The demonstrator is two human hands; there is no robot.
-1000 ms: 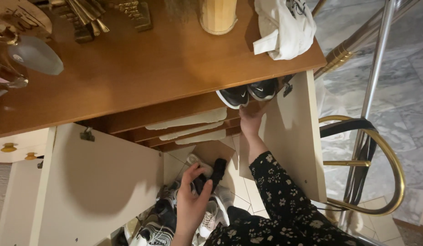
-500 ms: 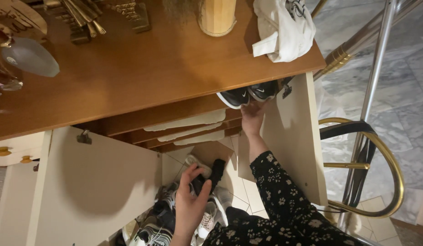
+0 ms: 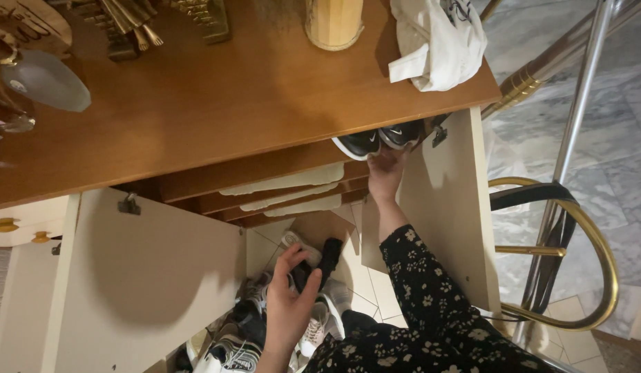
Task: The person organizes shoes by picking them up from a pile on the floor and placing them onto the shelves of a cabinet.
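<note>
My right hand [image 3: 385,174], in a black floral sleeve, reaches up to a pair of black sneakers [image 3: 377,141] with white soles on the top shelf of an open wooden shoe cabinet [image 3: 217,103]. Its fingers touch the heels of that pair. Lower down, my left hand [image 3: 287,307] grips a black shoe [image 3: 327,260] just above a pile of light and dark shoes [image 3: 237,338] on the floor. The inside of the shelves is mostly hidden under the cabinet top.
Both cream cabinet doors [image 3: 148,283] stand open to either side. On the top sit a white cap [image 3: 438,41], a wooden cylinder [image 3: 333,24] and brass ornaments [image 3: 127,24]. A brass-and-chrome chair frame [image 3: 576,228] stands on the marble floor at right.
My right hand has stayed at the black sneakers on the top shelf. My left hand has kept the black shoe and shifted only slightly.
</note>
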